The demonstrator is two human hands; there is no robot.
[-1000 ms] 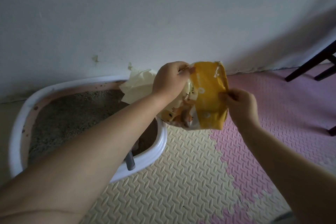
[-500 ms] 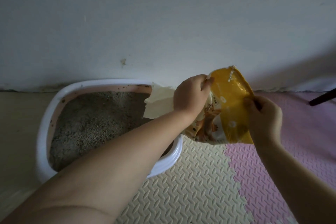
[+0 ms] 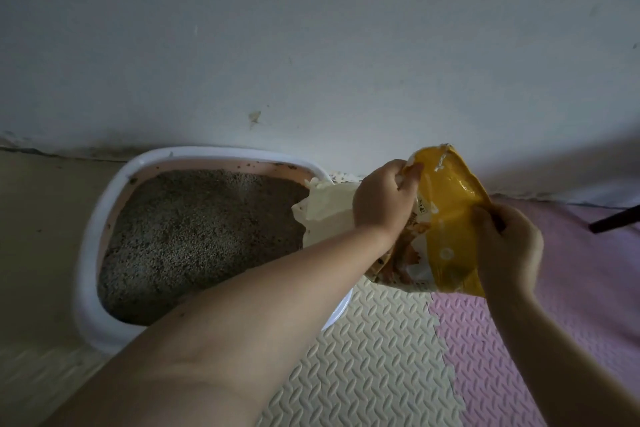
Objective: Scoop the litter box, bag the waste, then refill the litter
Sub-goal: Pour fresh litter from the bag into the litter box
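A yellow litter bag (image 3: 446,218) with an orange cat print is held up just right of the white litter box (image 3: 90,253). My left hand (image 3: 384,201) grips the bag's top left edge. My right hand (image 3: 505,246) pinches its right side. The box, pink inside, holds grey litter (image 3: 201,236) and stands against the wall. A pale cream bag (image 3: 325,215) sits at the box's right rim, partly behind my left wrist.
Foam floor mats lie under the bag, cream (image 3: 374,357) in the middle and pink (image 3: 561,288) to the right. A white wall (image 3: 311,45) rises right behind the box. A dark furniture leg (image 3: 616,220) pokes in at the right edge.
The view has swung left, showing more of the litter box. Both hands keep their hold on the yellow bag, which stands more upright than a second ago.
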